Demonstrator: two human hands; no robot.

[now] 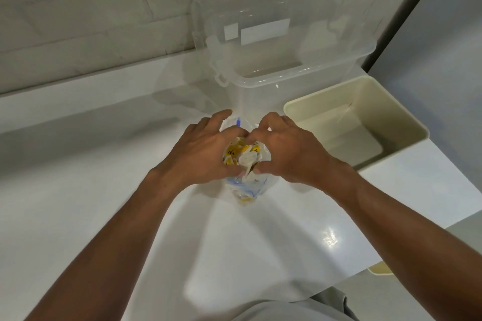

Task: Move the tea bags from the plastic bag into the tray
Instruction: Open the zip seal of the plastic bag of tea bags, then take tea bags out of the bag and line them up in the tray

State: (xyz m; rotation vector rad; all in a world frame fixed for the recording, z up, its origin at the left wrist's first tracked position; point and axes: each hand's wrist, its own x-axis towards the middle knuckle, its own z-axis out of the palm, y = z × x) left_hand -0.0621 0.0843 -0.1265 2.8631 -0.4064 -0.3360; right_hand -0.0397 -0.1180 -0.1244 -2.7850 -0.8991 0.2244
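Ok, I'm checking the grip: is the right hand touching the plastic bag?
Touching. In the head view the right hand pinches the plastic bag at its opening, thumb against its side.

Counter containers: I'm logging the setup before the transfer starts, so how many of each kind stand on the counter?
Clear lidded box: 1
Cream tray: 1
Plastic bag: 1
Total: 3
The tea bags inside the bag are too bunched to count.
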